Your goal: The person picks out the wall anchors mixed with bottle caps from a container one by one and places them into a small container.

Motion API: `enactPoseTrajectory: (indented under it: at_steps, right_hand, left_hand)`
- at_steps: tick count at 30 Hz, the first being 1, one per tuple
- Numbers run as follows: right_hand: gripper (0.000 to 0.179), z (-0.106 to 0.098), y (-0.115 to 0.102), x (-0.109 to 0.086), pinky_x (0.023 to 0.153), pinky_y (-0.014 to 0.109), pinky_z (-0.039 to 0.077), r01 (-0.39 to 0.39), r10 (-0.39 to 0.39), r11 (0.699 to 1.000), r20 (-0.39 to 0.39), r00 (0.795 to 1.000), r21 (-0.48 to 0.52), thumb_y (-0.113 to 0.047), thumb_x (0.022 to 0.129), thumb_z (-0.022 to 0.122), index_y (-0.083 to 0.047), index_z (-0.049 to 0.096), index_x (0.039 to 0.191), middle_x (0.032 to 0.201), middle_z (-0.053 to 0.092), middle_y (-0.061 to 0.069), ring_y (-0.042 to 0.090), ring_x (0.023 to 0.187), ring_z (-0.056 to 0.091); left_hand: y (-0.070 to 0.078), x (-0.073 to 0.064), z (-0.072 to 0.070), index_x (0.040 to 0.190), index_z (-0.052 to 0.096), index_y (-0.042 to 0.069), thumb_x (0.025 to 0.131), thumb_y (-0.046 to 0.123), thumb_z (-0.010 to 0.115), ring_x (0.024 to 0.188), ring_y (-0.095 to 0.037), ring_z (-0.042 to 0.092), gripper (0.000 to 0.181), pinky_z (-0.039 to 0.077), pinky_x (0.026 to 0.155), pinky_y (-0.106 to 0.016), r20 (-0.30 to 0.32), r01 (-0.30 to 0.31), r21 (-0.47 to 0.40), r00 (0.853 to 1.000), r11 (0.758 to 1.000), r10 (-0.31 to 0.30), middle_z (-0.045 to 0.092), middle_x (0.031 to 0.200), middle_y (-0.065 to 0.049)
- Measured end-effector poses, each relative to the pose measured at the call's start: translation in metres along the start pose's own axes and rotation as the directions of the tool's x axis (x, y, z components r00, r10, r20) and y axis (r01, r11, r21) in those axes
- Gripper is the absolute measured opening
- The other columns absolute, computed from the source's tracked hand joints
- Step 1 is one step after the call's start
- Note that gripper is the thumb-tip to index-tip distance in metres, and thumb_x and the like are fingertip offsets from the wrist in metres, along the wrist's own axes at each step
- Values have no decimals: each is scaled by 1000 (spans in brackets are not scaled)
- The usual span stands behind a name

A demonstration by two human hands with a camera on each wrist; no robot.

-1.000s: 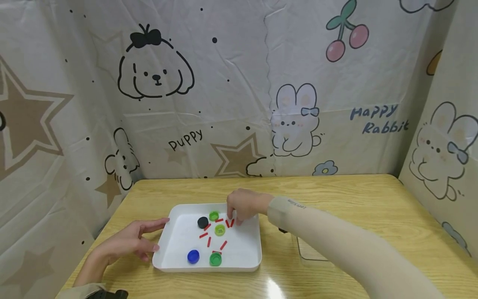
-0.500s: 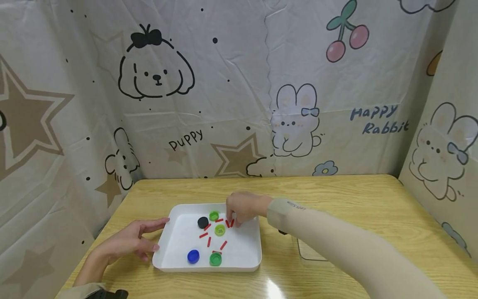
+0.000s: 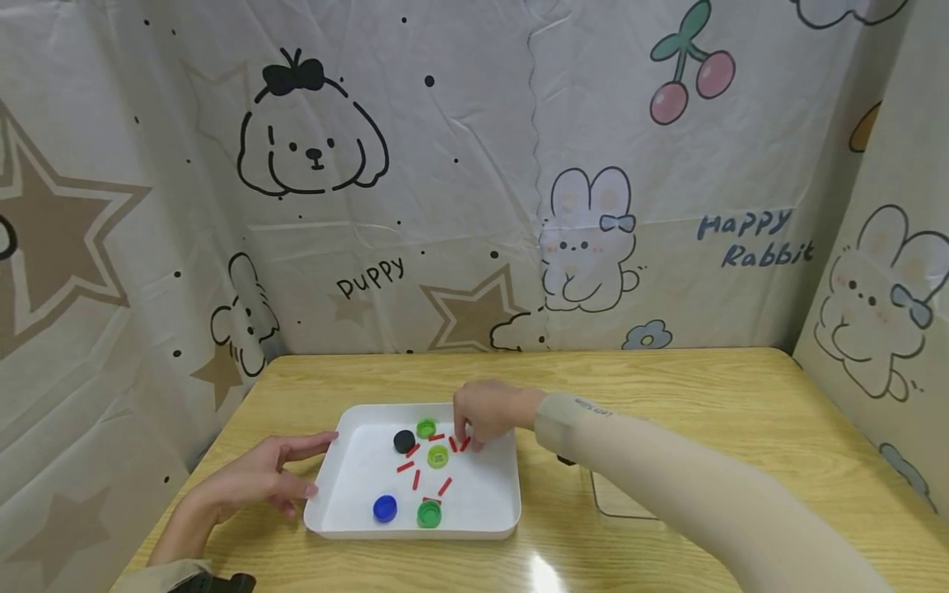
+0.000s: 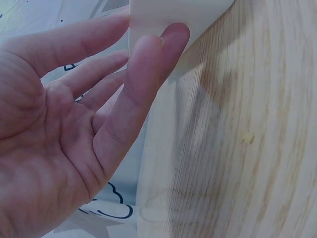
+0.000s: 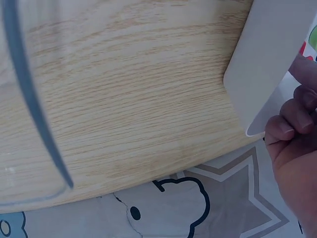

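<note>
A white tray (image 3: 348, 461) lies on the wooden table, holding several short red sticks (image 3: 445, 486). Among them are a black cap (image 3: 404, 441), a blue cap (image 3: 385, 508), a green cap (image 3: 429, 514) and two lighter green caps, one at the back (image 3: 426, 428) and a yellow-green one (image 3: 437, 456). My right hand (image 3: 485, 412) reaches over the far right corner, pinching a red stick (image 3: 465, 444) between thumb and finger; its other fingers curl in the right wrist view. My left hand (image 3: 259, 473) touches the tray's left side with its fingers loosely spread.
A clear box or lid (image 3: 623, 498) with a dark rim lies right of the tray, partly under the right forearm; its edge (image 5: 34, 109) shows large in the right wrist view. A patterned curtain (image 3: 460, 206) stands behind and beside the table (image 3: 704, 395).
The red stick at my right fingertips has tilted and shifted slightly right, with the right hand moving a little. My left hand stays at the tray's left side.
</note>
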State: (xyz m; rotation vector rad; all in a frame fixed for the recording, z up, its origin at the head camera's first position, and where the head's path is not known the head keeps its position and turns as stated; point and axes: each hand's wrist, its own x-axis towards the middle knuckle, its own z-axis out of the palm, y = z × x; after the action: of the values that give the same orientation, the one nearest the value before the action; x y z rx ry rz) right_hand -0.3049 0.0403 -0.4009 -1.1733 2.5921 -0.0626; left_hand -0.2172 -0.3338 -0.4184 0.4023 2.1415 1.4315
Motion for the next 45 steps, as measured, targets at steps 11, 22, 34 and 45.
enactPoseTrajectory:
  at_steps: [11,22,34,45]
  right_hand:
    - [14,0,3,-1,78,25,51,3,-3,1000,3,1000,6,-12,86,90,-25,84,87,89,68,-14,9,84,57]
    - [21,-1,3,-1,74,25,51,-7,6,999,15,1000,44,-10,85,90,-28,80,78,86,66,-15,10,80,56]
    - [24,1,5,-2,72,25,51,-7,4,998,40,999,56,-9,84,90,-27,78,73,83,65,-16,9,78,56]
    - [25,2,4,-3,70,25,49,-8,5,998,47,999,68,-9,84,91,-25,76,72,83,64,-13,9,79,54]
  left_hand:
    - [0,1,-1,161,35,-4,89,8,80,67,-28,66,86,63,61,-44,-15,7,9,1000,1000,-7,29,164,-33]
    - [0,1,-1,161,36,-4,88,7,80,66,-26,65,86,62,61,-42,-17,4,6,1000,1000,-4,29,164,-33]
    - [-1,1,1,161,35,-4,89,6,79,68,-27,65,85,63,61,-43,-14,1,-4,1000,1000,-1,27,165,-33]
    - [1,1,1,161,35,-3,89,7,80,67,-28,65,85,63,61,-43,-13,9,5,1000,1000,-9,27,164,-33]
